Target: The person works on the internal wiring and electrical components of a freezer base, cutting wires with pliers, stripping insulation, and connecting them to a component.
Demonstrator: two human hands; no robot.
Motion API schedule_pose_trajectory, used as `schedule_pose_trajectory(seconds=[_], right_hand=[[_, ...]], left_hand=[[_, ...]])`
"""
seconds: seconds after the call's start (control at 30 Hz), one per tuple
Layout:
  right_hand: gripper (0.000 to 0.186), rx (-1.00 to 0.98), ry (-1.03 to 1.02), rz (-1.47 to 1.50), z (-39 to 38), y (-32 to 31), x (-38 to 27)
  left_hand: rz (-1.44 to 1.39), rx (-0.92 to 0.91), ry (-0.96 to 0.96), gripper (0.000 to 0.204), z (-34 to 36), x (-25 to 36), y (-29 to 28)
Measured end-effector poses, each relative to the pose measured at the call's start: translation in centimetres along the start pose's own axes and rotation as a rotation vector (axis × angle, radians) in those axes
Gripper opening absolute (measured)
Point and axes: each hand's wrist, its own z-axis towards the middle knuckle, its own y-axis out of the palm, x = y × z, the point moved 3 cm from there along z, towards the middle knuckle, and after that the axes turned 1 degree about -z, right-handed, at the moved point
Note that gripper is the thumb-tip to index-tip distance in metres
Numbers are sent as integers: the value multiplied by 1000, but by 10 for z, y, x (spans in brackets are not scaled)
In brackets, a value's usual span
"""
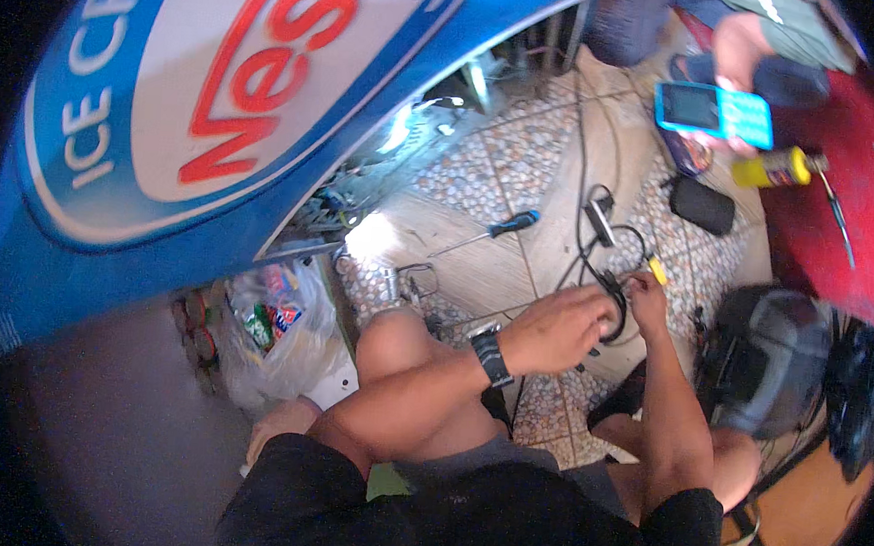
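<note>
My left hand (564,329), with a dark watch on its wrist, reaches across the middle with its fingers curled round a black cable (615,317). Beside it, my right hand (647,302) is closed in a pinch at the cable. A small yellow piece (657,271) shows at its fingertips; whether it is part of the cable I cannot tell. A black cord with a grey-white block (600,223) lies on the floor just beyond both hands. Left of the cord rests a screwdriver (512,224) with a blue-black handle.
A blue-and-white freezer (119,108) fills the upper left, its lit underside exposed. At upper right another person holds a light-blue device (714,114). Near it are a yellow can (771,170) and a black pouch (701,205). A plastic bag (282,314) sits left; a black bag (768,360) right.
</note>
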Motion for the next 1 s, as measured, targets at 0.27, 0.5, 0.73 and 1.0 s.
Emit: schedule_pose_trajectory(seconds=[0.27, 0.5, 0.73, 1.0], right_hand=[[23, -186, -640, -28, -10, 103, 12], [27, -482, -542, -244, -88, 146, -78], [21, -543, -616, -222, -89, 137, -110], [20, -473, -735, -156, -67, 174, -186]], left_hand=[[-57, 251, 19, 20, -18, 55, -68], [161, 247, -195, 23, -113, -32, -130], [-599, 1597, -309, 33, -161, -266, -139], [-321, 1801, -175, 43, -157, -308, -146]])
